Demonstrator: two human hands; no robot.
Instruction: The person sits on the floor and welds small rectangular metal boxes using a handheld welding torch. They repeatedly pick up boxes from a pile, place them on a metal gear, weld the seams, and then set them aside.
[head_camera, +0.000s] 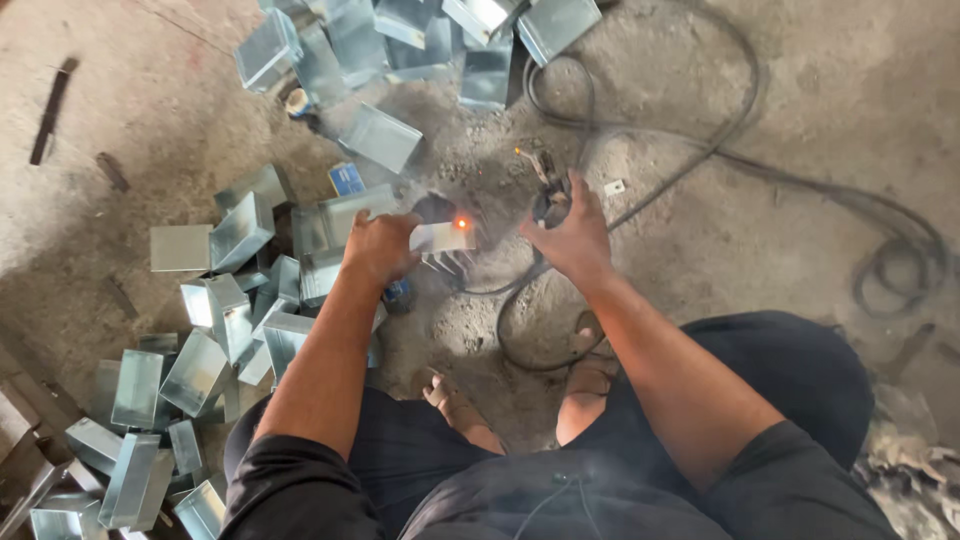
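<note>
Welding looks mid-tack: left hand (380, 245) clamps a small metal box (442, 237) on the floor at 12 o'clock, a spot on it glowing orange, right hand (572, 238) wrapped around the electrode holder (545, 185) at 1 o'clock, so next it probably needs steady aim.

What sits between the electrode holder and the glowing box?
Nothing visible. The right hand grips the electrode holder, set back from the metal box held by the left hand; only bare dusty floor lies between.

Metal workshop; dusty concrete floor (180, 90), heaped sheet-metal boxes (215, 350), welding cable (800, 185), glowing weld spot (462, 223)
</note>
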